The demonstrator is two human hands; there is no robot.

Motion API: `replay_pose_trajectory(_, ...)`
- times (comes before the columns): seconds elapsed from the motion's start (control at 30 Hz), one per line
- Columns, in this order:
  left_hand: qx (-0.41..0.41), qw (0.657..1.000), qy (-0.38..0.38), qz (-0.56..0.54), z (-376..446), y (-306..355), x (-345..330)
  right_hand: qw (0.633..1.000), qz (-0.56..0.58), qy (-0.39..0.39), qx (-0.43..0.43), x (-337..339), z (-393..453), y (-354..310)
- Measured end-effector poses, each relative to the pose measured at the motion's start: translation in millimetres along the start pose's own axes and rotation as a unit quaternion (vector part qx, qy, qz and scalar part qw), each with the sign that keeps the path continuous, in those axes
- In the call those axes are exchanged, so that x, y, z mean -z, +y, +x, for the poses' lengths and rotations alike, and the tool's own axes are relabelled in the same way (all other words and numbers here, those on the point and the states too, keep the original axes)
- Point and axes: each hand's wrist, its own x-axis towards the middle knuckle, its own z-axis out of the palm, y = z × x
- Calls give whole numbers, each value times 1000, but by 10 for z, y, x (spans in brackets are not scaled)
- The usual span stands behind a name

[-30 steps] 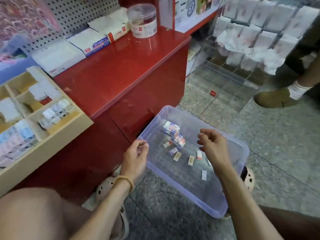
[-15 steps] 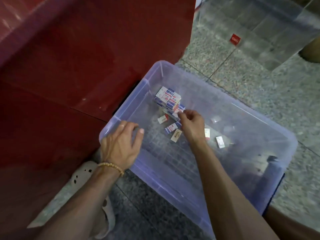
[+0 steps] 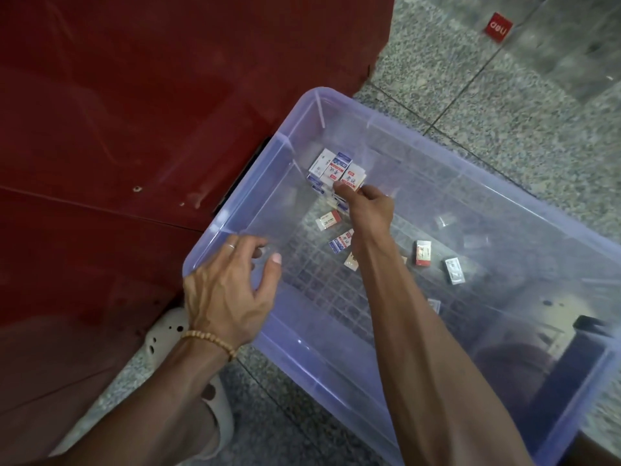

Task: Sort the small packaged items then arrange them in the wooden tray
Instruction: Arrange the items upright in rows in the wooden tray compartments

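Standing against the red counter front (image 3: 134, 146) on the speckled floor (image 3: 504, 129), a clear plastic bin (image 3: 487, 203) held the small packaged items (image 3: 336, 169), clustered at its far corner with a few scattered loose. The right hand (image 3: 368, 210) reached inside, fingertips pinching the cluster's near edge. The left hand (image 3: 228, 290), fingers spread and empty, rested over the bin's near rim. A red tag (image 3: 499, 27) lay beyond.

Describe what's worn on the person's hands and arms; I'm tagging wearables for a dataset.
Both forearms are bare, with no sleeves or gloves. The left hand has a thin ring on one finger and a tan beaded bracelet at the wrist. The right hand shows no jewellery.
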Motion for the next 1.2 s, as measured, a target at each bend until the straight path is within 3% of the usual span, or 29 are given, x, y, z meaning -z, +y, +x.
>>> replay_pose_trajectory(0.27,-5,1000,12,-16,-2,-2,-22,999,33,10,18,-53,41,95)
replay_pose_trajectory(0.6,-1,1000,5,-16,5,-23,-36,999,-38,-5,-3,-24,108,1)
replay_pose_trajectory(0.73,-5,1000,2,-12,6,-24,-33,998,60,-3,-23,16,29,4)
replay_pose_trajectory(0.8,-4,1000,-2,-8,11,-16,-30,991,132,-25,-28,155,-82,-12)
replay_pose_trajectory(0.97,-12,1000,-8,-5,2,-32,-17,956,243,-162,-37,558,-523,-88)
replay_pose_trajectory(1.2,-8,998,-58,-24,7,-2,89,932,280,-206,-100,768,-1095,-320)
